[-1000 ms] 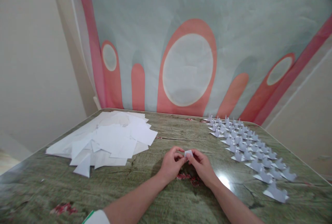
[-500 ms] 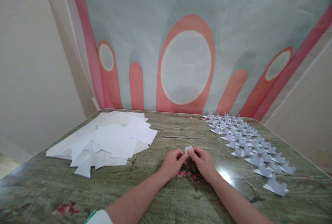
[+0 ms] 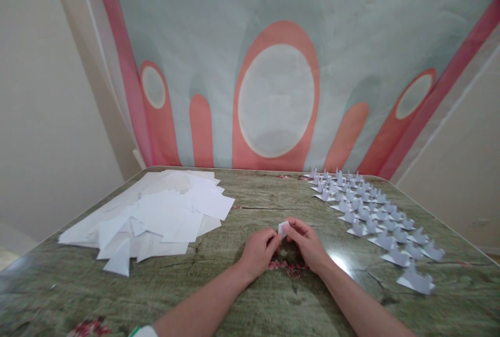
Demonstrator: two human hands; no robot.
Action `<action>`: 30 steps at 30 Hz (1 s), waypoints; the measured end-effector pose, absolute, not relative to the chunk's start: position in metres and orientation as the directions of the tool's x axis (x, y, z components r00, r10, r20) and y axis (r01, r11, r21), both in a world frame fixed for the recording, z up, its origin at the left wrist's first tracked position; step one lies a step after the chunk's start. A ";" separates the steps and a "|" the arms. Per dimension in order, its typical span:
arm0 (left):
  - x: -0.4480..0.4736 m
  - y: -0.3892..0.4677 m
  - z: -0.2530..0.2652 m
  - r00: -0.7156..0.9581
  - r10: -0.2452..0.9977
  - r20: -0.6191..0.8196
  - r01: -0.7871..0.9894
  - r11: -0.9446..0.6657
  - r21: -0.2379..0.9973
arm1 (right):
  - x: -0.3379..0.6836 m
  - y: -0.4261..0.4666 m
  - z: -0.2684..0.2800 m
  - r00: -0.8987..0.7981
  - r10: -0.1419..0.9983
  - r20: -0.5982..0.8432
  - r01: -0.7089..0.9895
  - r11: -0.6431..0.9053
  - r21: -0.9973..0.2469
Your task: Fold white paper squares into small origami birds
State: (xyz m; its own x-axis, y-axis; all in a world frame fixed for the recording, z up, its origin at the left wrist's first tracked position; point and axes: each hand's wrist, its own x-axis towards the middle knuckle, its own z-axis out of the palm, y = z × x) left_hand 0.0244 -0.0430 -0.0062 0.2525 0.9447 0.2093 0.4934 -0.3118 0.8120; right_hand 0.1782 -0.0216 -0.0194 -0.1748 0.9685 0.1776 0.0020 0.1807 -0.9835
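A small folded piece of white paper [image 3: 283,228] is held just above the table, near its middle. My right hand [image 3: 307,243] pinches it, with the thumb lying across its face. At its lower left side, my left hand [image 3: 258,251] has curled fingers closed against the paper, and both hands' fingertips nearly meet there. The lower part of the folded paper is hidden by the fingers.
A spread pile of white paper sheets [image 3: 175,217] lies at the left, with a triangular piece [image 3: 120,260] at its near edge. Rows of folded paper birds [image 3: 385,240] stand at the right. The wood-patterned table [image 3: 250,308] meets a printed backdrop [image 3: 351,24].
The view has tilted and shifted slightly. My left hand has turned a little, its fingers curling more, while the folded paper has tilted in my right hand.
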 end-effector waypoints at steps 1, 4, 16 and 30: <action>0.025 -0.043 -0.005 0.245 0.944 0.222 0.485 -0.318 0.815 | 0.178 -0.022 -0.019 -0.186 0.964 0.190 0.009 0.195 -0.981; 0.024 -0.043 -0.005 0.200 0.947 0.252 0.456 -0.317 0.832 | 0.177 -0.024 -0.016 -0.210 0.952 0.224 0.049 0.239 -0.970; 0.019 -0.031 -0.021 0.091 0.967 0.236 0.328 -0.253 0.910 | 0.172 -0.021 -0.021 -0.211 0.935 0.285 0.200 0.327 -0.924; 0.028 -0.008 -0.015 0.118 0.990 0.082 0.110 -0.095 0.989 | 0.189 0.008 -0.019 -0.344 0.913 0.220 0.282 0.323 -0.903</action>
State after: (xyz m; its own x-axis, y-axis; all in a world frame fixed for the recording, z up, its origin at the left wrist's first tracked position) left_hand 0.0278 -0.0079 -0.0147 0.1180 0.9896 0.0823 0.1102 -0.0954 0.9893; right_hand 0.1889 0.0079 -0.0186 -0.3438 0.9130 0.2196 0.2819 0.3234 -0.9033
